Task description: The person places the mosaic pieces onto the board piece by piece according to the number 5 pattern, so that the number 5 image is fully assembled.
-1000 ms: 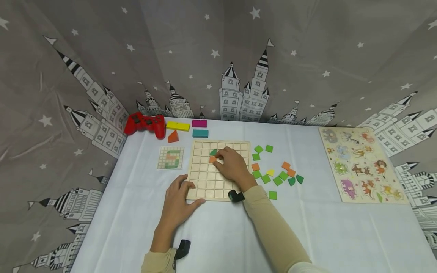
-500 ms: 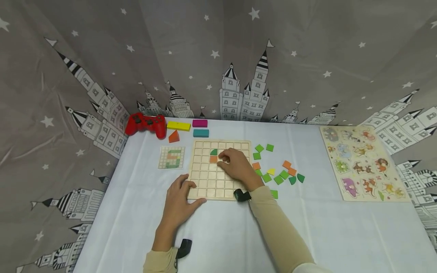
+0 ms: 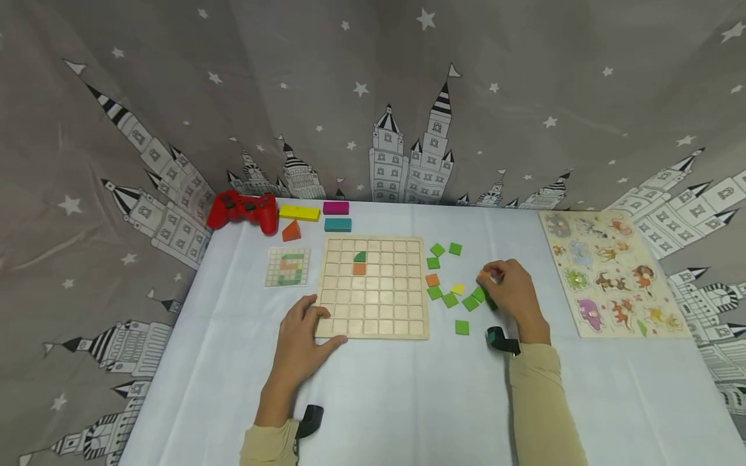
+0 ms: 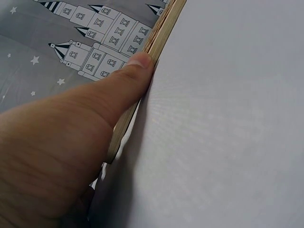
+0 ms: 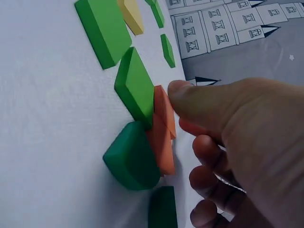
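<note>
Indoor play spot at a counter (image 3: 408, 401); home playroom or staged corner, cannot tell which. Grey backdrop cloth (image 3: 326, 52), printed with castles and stars, nursery-style, behind the counter and down both sides. Counter covered in creased white cloth. Toys all over: wooden grid board (image 3: 384, 310), coloured tiles (image 3: 462, 327), pattern card (image 3: 287, 266), bright blocks (image 3: 299, 213), animal puzzle (image 3: 612, 272) at right, red game controller (image 3: 245, 208) far left. Room beyond backdrop hidden.

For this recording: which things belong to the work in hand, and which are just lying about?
Belonging, apparently:
grid board, touched by left hand
green tile and orange tile on it
loose tiles, right hand at them
pattern card, probably

Lying about, apparently:
red controller
yellow block, magenta block, teal block
orange wedge
animal puzzle
</note>
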Demonstrator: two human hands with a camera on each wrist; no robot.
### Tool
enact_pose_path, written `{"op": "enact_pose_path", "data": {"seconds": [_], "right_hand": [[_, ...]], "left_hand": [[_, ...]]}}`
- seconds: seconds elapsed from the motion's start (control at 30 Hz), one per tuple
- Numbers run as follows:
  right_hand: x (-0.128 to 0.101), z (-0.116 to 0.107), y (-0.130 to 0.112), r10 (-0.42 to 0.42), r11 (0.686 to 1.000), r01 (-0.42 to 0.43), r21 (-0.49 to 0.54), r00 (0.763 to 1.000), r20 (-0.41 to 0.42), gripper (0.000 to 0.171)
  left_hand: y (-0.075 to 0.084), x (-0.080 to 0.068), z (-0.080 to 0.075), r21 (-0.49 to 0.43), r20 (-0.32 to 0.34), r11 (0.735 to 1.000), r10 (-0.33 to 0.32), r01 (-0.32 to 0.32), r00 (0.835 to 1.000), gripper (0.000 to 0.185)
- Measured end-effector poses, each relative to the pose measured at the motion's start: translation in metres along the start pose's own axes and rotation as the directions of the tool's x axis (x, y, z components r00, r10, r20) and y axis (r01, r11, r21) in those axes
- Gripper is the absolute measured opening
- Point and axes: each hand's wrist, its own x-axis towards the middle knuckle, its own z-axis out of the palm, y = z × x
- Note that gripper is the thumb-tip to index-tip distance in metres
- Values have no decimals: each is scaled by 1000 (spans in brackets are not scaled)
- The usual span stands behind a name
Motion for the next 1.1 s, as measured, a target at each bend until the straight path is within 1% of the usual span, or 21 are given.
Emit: {"op": "enact_pose_path", "data": {"seconds": [0.1, 0.17, 0.33, 0.4, 0.5, 0.63, 0.77, 0.87, 0.93, 1.0, 1.1], "right_hand": [[2, -5, 8, 12, 999, -10, -50, 999, 30, 39], [4, -4, 9, 14, 998, -11, -67, 999, 42, 38], [12, 4, 7, -27, 997, 30, -69, 999, 43, 36], [14, 3, 7, -32, 996, 36, -76, 998, 53, 37], [14, 0, 8, -16, 996, 21, -90, 998, 62, 37], [15, 3, 7, -24, 993, 33, -111, 996, 84, 37], [15, 6, 2, -33, 993, 42, -110, 996, 87, 40], [13, 12, -11, -51, 994, 57, -97, 997, 64, 40], [11, 20, -25, -106, 990, 112, -91, 992, 71, 40], [9, 31, -43, -180, 978, 187, -94, 980, 81, 39], [5, 49, -74, -290, 951, 299, -77, 951, 106, 36]], "left_hand": [[1, 2, 0, -6, 0, 1000, -3, 3, 1000, 55], [0, 1, 1, -12, 9, 1000, -5, 5, 1000, 56], [0, 2, 1, -17, 17, 1000, -9, 9, 1000, 57], [0, 4, 1, -16, 15, 1000, -7, 7, 1000, 57], [1, 4, 1, -16, 20, 1000, -12, 12, 1000, 57], [0, 0, 0, -7, 24, 999, -39, 39, 999, 58], [0, -2, 0, -4, 27, 999, -43, 43, 999, 58], [0, -2, 0, -8, 28, 999, -35, 35, 999, 57], [1, -1, -1, -10, 27, 999, -32, 33, 999, 57], [1, -1, -1, -10, 27, 999, -33, 33, 999, 57], [1, 0, -1, -10, 25, 999, -30, 31, 999, 57]]}}
